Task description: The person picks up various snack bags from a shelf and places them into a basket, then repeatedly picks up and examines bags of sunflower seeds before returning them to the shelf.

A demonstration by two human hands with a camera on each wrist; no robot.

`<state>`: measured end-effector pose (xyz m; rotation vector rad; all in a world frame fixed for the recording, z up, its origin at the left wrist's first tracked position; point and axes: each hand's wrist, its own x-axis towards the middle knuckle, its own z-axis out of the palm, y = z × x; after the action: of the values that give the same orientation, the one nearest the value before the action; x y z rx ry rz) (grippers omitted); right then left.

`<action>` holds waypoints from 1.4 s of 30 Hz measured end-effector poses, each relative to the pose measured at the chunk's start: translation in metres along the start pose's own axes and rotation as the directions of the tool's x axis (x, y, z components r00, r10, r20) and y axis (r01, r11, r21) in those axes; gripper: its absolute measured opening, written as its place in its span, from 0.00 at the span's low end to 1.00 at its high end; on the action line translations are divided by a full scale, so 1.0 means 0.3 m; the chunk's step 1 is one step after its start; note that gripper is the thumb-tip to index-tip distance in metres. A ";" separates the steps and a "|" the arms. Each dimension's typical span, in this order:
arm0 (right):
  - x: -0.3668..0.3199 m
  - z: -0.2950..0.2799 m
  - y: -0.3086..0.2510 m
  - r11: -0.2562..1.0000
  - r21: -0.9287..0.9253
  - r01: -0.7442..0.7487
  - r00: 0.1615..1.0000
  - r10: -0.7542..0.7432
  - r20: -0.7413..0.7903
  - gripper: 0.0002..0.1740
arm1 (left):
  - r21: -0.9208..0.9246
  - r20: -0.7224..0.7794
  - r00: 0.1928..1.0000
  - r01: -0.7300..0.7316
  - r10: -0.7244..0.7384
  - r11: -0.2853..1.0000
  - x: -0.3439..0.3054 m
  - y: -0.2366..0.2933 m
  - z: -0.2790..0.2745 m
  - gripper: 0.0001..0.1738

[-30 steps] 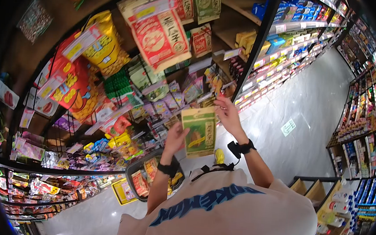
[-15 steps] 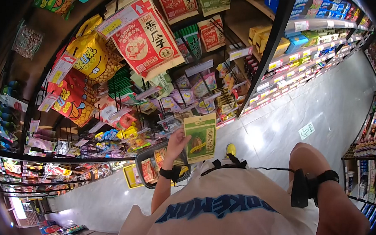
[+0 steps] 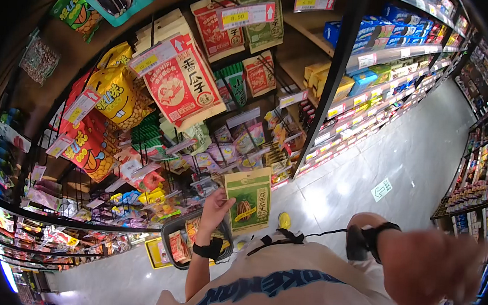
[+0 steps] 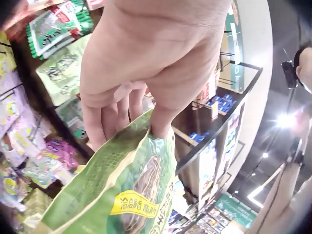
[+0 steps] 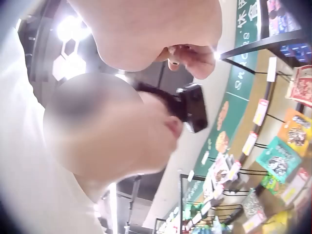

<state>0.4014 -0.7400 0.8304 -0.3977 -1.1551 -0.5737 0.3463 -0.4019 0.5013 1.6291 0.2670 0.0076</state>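
Observation:
My left hand (image 3: 215, 209) pinches the left edge of a green and tan packet (image 3: 247, 201) in front of my shirt. In the left wrist view, the thumb of that hand (image 4: 153, 58) lies on the printed front of the packet (image 4: 131, 195), with the other fingers behind it. Blurred and close to the head camera, my right hand (image 3: 432, 270) is raised at the right side. The right wrist view shows this hand (image 5: 161, 34) beside my head, its fingers loosely bent and nothing visible in them.
Hanging snack packets, among them a red and tan one (image 3: 185, 85), fill the shelves at left. A dark basket (image 3: 168, 229) with packets inside is on the floor beside a yellow one (image 3: 154, 254). The aisle floor (image 3: 332, 199) runs toward the upper right, with stocked shelves along both sides.
My right hand has left the packet's upper right corner and risen toward the head camera. The left hand still holds the packet, now a little lower in the head view.

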 end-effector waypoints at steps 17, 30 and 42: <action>-0.205 -0.636 0.504 0.312 -0.681 -0.662 0.664 0.666 -0.340 0.11 | 0.079 -0.163 0.834 -0.521 0.526 0.850 0.488 0.860 0.363 0.14; -0.073 -0.724 0.688 0.059 -0.881 -0.470 0.754 0.547 -0.365 0.23 | 0.056 -0.306 0.709 -0.653 0.636 0.755 0.727 0.987 0.483 0.17; -0.155 -0.745 0.820 0.050 -0.863 -0.503 0.799 0.408 -0.442 0.21 | 0.207 -0.289 0.673 -0.650 0.681 0.731 0.815 0.997 0.451 0.19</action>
<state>0.7034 -0.6630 0.7056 -1.8178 -0.3213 -0.6642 0.6566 -0.5070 0.7468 1.7275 -0.0855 0.8753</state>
